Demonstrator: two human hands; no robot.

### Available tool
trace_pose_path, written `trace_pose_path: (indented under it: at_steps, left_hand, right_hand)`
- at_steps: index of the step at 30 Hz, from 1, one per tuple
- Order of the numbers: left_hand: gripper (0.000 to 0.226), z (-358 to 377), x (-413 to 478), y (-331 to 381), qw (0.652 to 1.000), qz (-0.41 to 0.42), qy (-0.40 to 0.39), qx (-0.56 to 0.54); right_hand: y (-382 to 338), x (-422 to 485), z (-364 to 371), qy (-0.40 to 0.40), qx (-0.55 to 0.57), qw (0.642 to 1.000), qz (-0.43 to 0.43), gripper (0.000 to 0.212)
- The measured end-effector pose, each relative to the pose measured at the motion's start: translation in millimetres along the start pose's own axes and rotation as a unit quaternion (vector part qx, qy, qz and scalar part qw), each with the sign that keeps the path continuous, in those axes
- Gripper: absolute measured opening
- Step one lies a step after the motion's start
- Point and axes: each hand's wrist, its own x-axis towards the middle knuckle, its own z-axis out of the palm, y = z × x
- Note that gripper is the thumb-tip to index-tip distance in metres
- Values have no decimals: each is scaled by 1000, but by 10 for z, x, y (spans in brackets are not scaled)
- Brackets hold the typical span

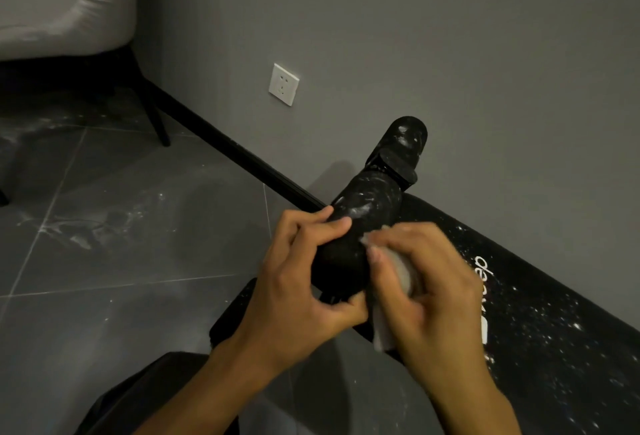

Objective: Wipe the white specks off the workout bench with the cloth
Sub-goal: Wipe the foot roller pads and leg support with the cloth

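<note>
The black workout bench pad [540, 317] runs along the right, sprinkled with white specks and bearing white lettering. At its end a black foam roller [370, 206] sticks out, smeared white on its far part; a second roller [408, 143] stands behind it. My left hand [304, 292] grips the near end of the first roller, fingers over the top and thumb underneath. My right hand [426, 292] holds a crumpled white cloth [391, 296] and presses it against the roller's right side; the cloth is mostly hidden by the fingers.
A grey wall with a white socket [284, 84] rises behind the bench, with a black skirting strip [242, 157] at its foot. A pale upholstered chair [65, 1] on black legs stands at far left. The grey floor tiles [104, 226] show white dust smears.
</note>
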Motion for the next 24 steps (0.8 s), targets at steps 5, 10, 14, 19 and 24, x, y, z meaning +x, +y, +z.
trace_pose_path:
  at_steps: [5, 10, 14, 19, 24]
  left_hand:
    - [71, 8, 7, -15, 1000, 3, 6, -2]
    - [73, 34, -13, -29, 1000, -2, 10, -10]
    - [70, 44, -8, -47, 1000, 3, 18, -10]
    - [73, 71, -4, -47, 1000, 6, 16, -5]
    - [74, 53, -16, -65, 1000, 4, 12, -9]
  right_hand:
    - [28, 53, 25, 9, 4, 1000, -11, 7]
    - [43, 23, 73, 25, 4, 1000, 4, 5]
    - [19, -89, 44, -6, 33, 999, -42, 8]
    - [166, 212, 98, 58, 0, 997, 55, 10]
    - [6, -8, 68, -1, 12, 999, -47, 8]
